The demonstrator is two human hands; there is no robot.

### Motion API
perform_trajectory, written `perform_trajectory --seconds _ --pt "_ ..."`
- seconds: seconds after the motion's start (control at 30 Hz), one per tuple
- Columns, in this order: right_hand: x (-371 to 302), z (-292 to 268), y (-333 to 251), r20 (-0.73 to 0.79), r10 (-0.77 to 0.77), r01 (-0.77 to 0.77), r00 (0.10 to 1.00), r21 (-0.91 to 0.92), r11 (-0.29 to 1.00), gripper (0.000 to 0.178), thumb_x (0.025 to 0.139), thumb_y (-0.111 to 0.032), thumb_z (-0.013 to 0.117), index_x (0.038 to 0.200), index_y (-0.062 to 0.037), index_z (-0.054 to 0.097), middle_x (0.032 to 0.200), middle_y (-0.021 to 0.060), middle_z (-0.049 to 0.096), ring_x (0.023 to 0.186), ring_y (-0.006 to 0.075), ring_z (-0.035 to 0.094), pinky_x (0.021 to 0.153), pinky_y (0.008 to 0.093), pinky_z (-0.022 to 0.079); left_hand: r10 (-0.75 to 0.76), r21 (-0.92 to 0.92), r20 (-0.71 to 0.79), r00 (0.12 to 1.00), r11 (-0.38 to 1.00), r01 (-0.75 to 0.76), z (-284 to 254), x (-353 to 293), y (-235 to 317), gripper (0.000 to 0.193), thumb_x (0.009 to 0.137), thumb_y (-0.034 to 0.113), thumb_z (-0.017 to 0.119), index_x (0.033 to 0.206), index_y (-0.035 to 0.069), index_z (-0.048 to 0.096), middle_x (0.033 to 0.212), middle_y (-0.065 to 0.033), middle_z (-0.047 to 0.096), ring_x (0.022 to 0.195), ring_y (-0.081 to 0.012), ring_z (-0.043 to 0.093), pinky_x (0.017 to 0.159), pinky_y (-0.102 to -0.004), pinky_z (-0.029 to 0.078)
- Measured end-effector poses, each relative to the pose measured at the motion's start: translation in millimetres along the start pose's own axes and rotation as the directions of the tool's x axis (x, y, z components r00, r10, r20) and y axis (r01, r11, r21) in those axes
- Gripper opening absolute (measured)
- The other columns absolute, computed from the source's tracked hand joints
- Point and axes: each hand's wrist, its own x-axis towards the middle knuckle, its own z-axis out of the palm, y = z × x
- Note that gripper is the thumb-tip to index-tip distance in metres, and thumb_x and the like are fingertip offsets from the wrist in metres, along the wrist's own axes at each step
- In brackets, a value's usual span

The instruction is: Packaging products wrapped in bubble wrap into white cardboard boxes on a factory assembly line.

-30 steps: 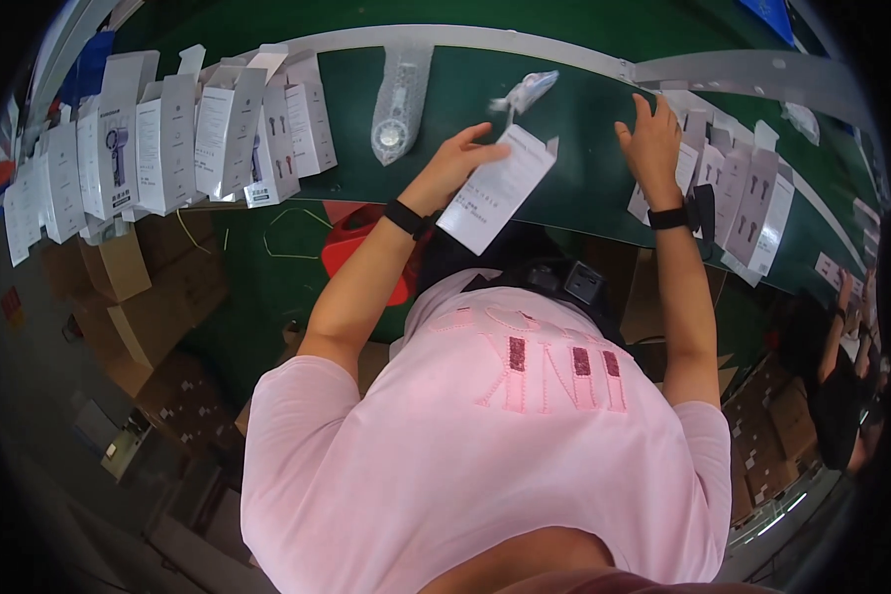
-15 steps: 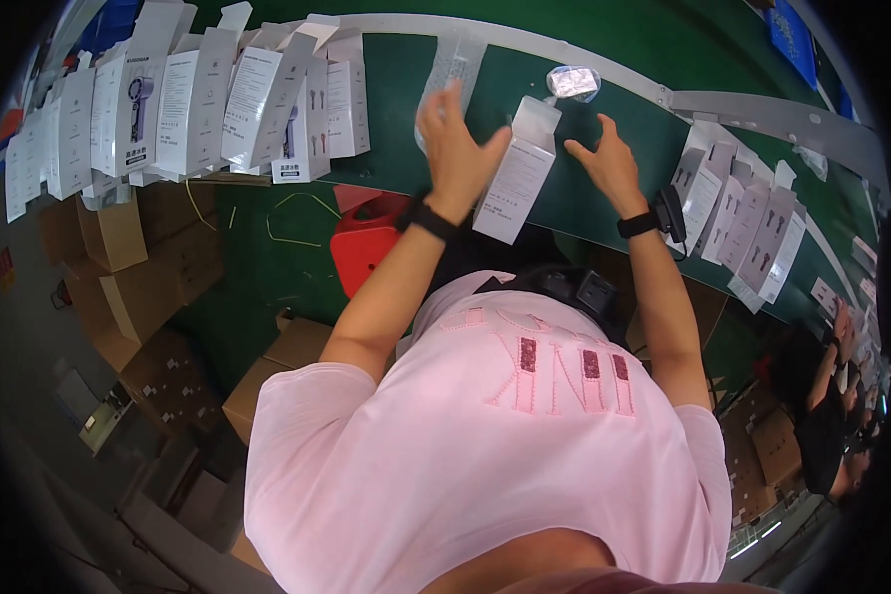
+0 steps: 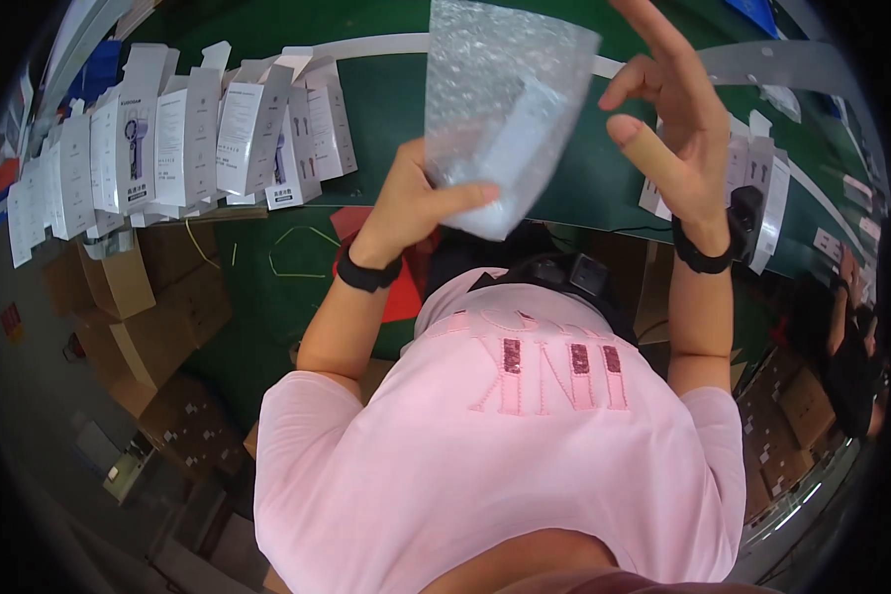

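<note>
The left hand is closed on the lower end of a clear bubble-wrap bag, thumb pressed across its front near the bottom edge. The right hand is open beside the bag's right side, fingers spread and raised, not visibly touching it. The bag is held up above the green work table, in front of the person's chest. Its long axis runs nearly upright, leaning slightly right at the top, with a pale slim item showing faintly inside. Rows of white printed cartons stand along the table to the left.
</note>
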Motion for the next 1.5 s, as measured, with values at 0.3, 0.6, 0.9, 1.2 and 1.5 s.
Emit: perform_trajectory --seconds 0.3,0.6,0.9,1.2,1.5 --pt "-37 22 -76 0.231 -0.308 0.384 0.923 -0.497 0.778 0.034 0.071 0.009 0.069 0.103 0.0007 0.068 0.091 0.0096 0.059 0.070 0.0177 0.056 0.063 0.0264 0.047 -0.092 -0.819 0.347 0.933 0.455 0.350 57 -20 -9 0.055 0.084 0.017 0.066 0.132 0.002 0.045 0.118 -0.0140 0.060 0.106 -0.0249 0.062 0.092 -0.0404 0.050" --pt "-48 6 -39 -0.438 -0.015 0.019 0.899 0.005 1.000 0.060 0.086 -0.012 0.062 0.138 0.0043 0.037 0.132 0.0203 0.048 0.120 0.0298 0.050 0.099 0.0369 0.040 -0.066 -0.470 0.295 0.953 0.858 0.205 57 -19 -18 0.048 0.083 0.018 0.069 0.125 -0.001 0.054 0.113 -0.0123 0.063 0.105 -0.0222 0.060 0.091 -0.0346 0.048" --pt "-130 -16 92 -0.018 0.789 -0.613 0.613 0.620 0.490 0.042 0.086 -0.009 0.065 0.126 -0.0001 0.056 0.116 0.0084 0.062 0.103 0.0171 0.060 0.093 0.0317 0.046 -0.160 0.249 0.001 0.987 0.956 0.155 33 29 -70 0.062 0.076 0.038 0.078 0.116 -0.005 0.059 0.107 -0.0192 0.063 0.103 -0.0224 0.061 0.085 -0.0335 0.049" --pt "-78 -81 133 -0.300 0.779 -0.454 0.550 0.676 0.581 0.034 0.089 -0.011 0.064 0.118 0.0031 0.057 0.114 0.0088 0.060 0.106 0.0203 0.057 0.096 0.0336 0.044 -0.069 0.680 -0.439 0.896 0.626 0.381 -22 93 -169 0.047 0.087 0.035 0.042 0.090 -0.007 0.062 0.091 -0.0320 0.063 0.091 -0.0483 0.060 0.082 -0.0474 0.048" --pt "-4 18 89 -0.288 0.588 -0.247 0.756 0.707 0.663 0.021 0.089 -0.013 0.062 0.107 -0.0022 0.063 0.100 0.0069 0.065 0.090 0.0182 0.063 0.082 0.0301 0.049 0.122 0.375 -0.144 0.982 0.925 -0.060 42 35 -100 0.034 0.088 0.017 0.036 0.082 -0.011 0.053 0.076 -0.0289 0.056 0.067 -0.0328 0.054 0.066 -0.0415 0.043"
